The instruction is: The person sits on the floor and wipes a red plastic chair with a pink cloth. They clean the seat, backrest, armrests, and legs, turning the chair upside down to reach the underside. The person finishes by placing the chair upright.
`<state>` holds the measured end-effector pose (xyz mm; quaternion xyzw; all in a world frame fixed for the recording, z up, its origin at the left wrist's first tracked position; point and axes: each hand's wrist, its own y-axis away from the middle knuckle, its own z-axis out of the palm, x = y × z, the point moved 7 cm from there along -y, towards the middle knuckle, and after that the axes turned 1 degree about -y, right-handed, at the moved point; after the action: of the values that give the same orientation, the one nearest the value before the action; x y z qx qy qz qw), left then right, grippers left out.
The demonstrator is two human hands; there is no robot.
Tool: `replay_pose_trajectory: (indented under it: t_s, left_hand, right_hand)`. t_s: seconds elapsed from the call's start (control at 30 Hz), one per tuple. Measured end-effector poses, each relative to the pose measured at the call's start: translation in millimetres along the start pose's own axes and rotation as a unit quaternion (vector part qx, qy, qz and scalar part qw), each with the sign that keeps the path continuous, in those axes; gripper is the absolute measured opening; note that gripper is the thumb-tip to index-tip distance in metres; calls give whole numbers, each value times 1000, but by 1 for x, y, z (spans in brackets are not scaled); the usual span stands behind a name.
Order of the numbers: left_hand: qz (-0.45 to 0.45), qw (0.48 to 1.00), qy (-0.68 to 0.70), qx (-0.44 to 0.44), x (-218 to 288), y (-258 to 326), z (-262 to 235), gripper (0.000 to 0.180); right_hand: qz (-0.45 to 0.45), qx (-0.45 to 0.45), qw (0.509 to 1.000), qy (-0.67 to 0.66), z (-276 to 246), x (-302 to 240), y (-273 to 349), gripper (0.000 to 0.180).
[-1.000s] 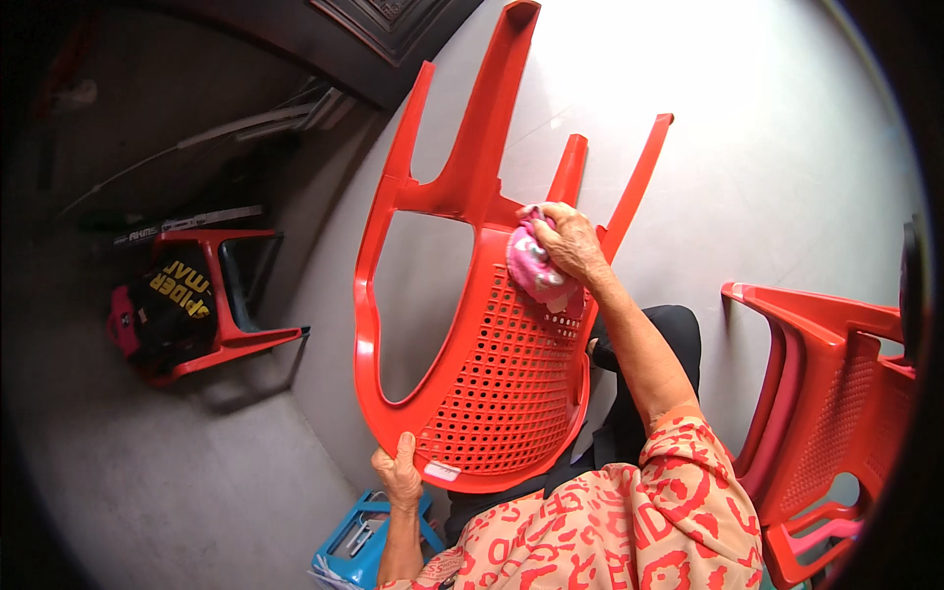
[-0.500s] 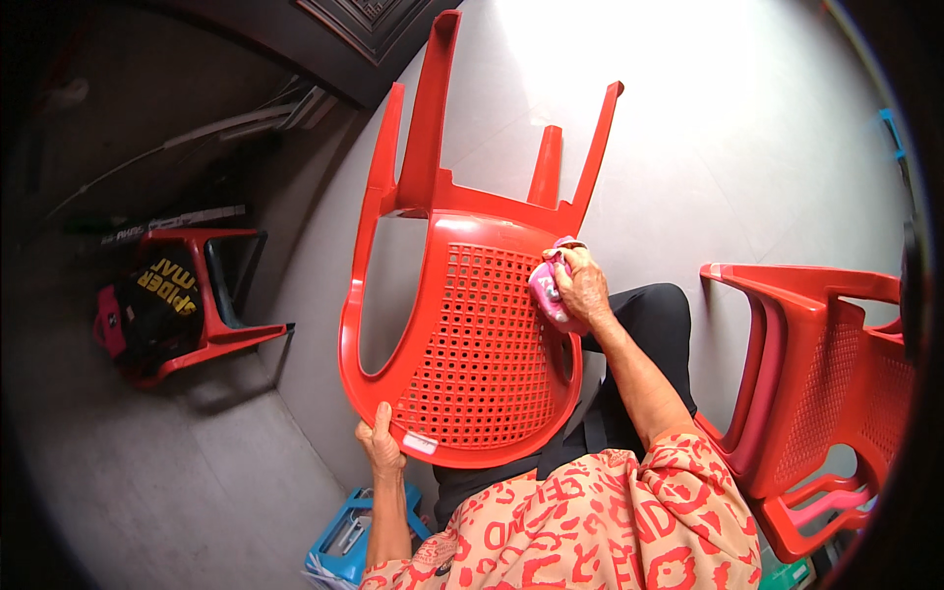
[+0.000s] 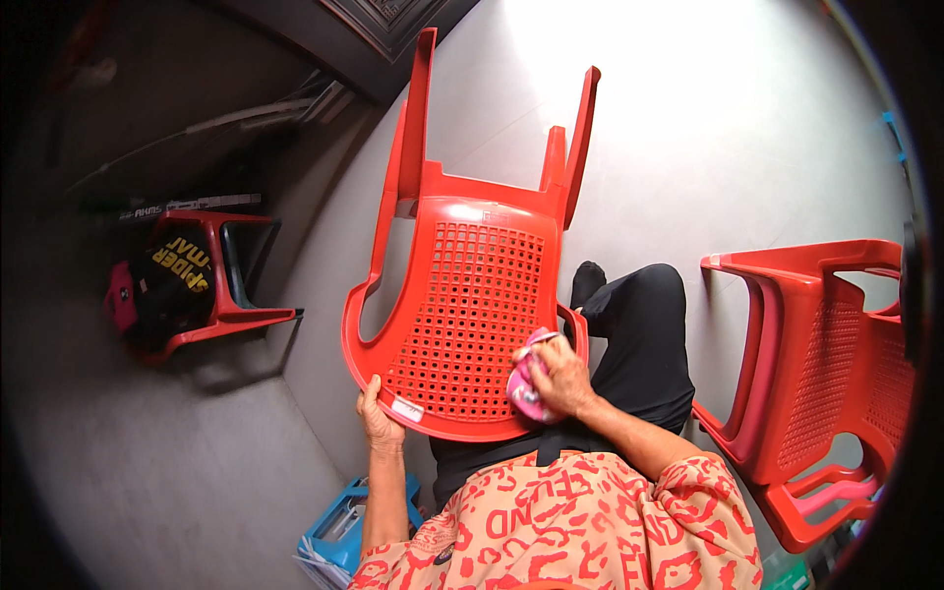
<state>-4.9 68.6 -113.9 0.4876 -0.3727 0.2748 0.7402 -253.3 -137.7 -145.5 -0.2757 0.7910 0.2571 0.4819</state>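
A red plastic chair (image 3: 492, 205) with a perforated panel lies tipped before me, its legs pointing away and its rounded top edge at my lap. My left hand (image 3: 380, 418) grips that edge at the near left, beside a small white label (image 3: 407, 409). In my right hand (image 3: 560, 378) is a bunched pink cloth (image 3: 531, 382), pressed on the panel's lower right part. Part of the cloth is hidden under my fingers.
Stacked red chairs (image 3: 801, 369) stand at the right. Further left is another red chair (image 3: 231, 313) with a dark printed bag (image 3: 177, 285). A blue plastic item (image 3: 344, 526) sits near my left forearm. Dark carved furniture (image 3: 383, 34) stands at the back.
My right hand has slid the cloth down the panel toward me. The chair has tilted somewhat, and my left hand keeps its hold. My foot now shows right of the chair.
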Motion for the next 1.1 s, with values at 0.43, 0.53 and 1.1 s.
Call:
replay_pose_trajectory:
  t_s: [0.43, 0.53, 1.1]
  left_hand:
    - [-255, 954, -5, -155, -108, 114, 78, 38]
    - [-235, 961, 2, -146, -110, 111, 81, 34]
    - [-204, 970, 35, -125, -100, 121, 73, 42]
  right_hand:
    - [-53, 102, 990, -80, -32, -1, -44, 18]
    - [-69, 99, 992, -23, -39, -13, -27, 18]
    - [-105, 74, 960, 250, -44, 2, -183, 19]
